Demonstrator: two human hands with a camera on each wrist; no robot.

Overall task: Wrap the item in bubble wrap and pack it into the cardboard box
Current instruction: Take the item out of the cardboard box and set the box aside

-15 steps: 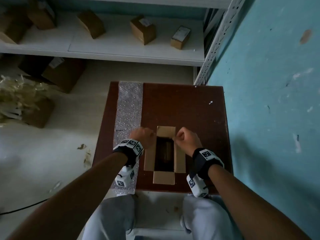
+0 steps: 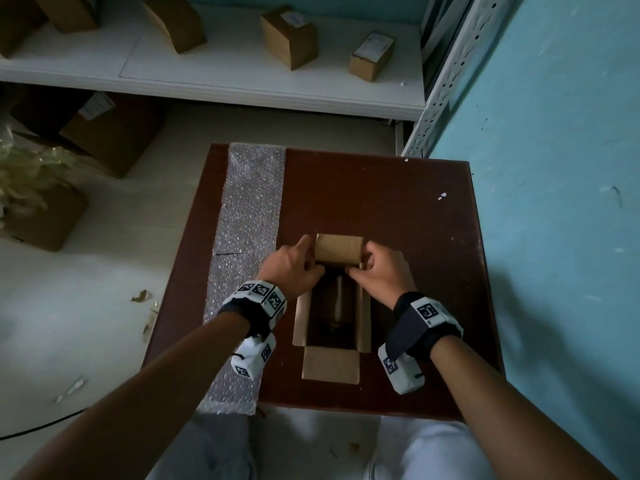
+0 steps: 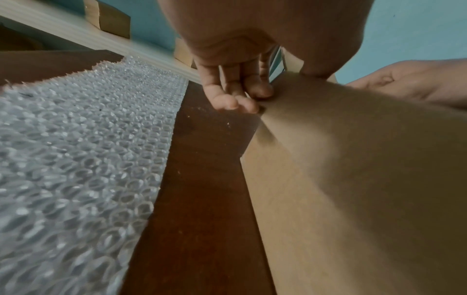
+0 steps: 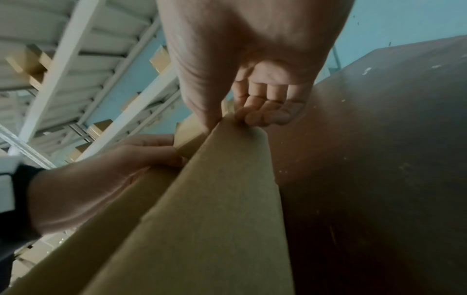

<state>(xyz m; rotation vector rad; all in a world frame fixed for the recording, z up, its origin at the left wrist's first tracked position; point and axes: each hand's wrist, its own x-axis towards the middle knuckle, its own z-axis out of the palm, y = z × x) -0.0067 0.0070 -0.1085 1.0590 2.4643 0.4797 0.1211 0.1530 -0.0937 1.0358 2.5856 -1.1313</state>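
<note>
The cardboard box [image 2: 330, 363] lies open on the dark table [image 2: 398, 209], with its flaps spread. Its far flap [image 2: 338, 249] stands between my hands. My left hand [image 2: 294, 268] pinches the far end of the left side flap [image 3: 353, 179], with its fingertips [image 3: 235, 99] on the outside and its thumb on top. My right hand [image 2: 377, 268] pinches the far end of the right side flap [image 4: 227, 179], with its fingers [image 4: 265, 113] curled on the outside. Something dim lies inside the box [image 2: 337, 303]; it is too dark to make out. A bubble wrap strip [image 2: 247, 237] runs along the table's left side.
White shelving [image 2: 242, 74] beyond the table holds several small cardboard boxes. More boxes and pale packing filler [image 2: 31, 171] sit on the floor at the left. A blue wall [image 2: 554, 168] stands close on the right. My knees are at the table's near edge.
Both hands have shifted slightly at the box's far corners, and more of the far flap shows between them. The head view has moved closer.
</note>
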